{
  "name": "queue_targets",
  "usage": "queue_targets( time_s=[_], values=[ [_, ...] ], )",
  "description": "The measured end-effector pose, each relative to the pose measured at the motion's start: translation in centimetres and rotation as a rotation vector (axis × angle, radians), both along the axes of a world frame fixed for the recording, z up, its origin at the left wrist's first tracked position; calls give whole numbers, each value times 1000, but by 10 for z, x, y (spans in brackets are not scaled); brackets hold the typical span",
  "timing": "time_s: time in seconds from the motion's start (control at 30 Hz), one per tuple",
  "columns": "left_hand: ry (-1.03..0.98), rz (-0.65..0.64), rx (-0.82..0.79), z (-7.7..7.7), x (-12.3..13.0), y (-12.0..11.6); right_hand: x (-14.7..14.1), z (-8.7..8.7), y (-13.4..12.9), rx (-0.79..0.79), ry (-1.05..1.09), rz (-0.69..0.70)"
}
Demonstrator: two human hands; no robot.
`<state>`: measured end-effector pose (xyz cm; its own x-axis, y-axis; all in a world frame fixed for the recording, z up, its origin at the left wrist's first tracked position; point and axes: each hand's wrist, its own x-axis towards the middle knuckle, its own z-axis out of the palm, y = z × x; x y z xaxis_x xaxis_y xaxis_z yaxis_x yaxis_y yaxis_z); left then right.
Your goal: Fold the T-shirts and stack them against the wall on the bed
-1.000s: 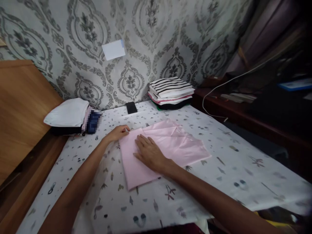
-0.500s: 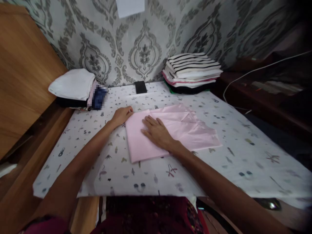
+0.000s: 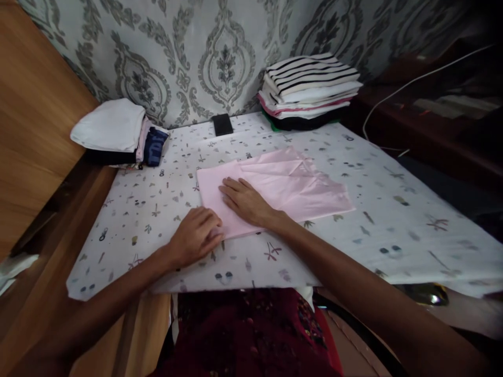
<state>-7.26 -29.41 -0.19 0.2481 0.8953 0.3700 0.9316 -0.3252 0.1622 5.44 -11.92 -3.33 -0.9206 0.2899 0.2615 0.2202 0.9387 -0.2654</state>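
A pink cloth [image 3: 275, 180], folded over at its left end and creased at the right, lies flat on a table covered with a white printed sheet [image 3: 338, 246]. My right hand [image 3: 249, 203] rests palm down on the folded part with its fingers stretched out. At the near left corner of the cloth is my left hand [image 3: 198, 235], its fingers curled and closed on the cloth's edge. That corner is hidden behind the fingers.
A stack of folded clothes [image 3: 310, 94], striped on top, stands at the back right. Another pile [image 3: 112, 125] with white on top sits at the back left. Between them lies a black phone-like object [image 3: 222, 124]. A white cable [image 3: 416, 78] runs at the right.
My left hand has moved from the far left corner of the pink cloth to its near left corner. My right hand stays flat on the cloth. The view has tilted down slightly.
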Motion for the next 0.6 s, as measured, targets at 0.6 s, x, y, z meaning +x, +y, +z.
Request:
queue_targets(
  time_s=[0.6],
  values=[
    [470, 102, -115, -1, 26, -44, 3, 1, -2, -33, -14, -19]
  ],
)
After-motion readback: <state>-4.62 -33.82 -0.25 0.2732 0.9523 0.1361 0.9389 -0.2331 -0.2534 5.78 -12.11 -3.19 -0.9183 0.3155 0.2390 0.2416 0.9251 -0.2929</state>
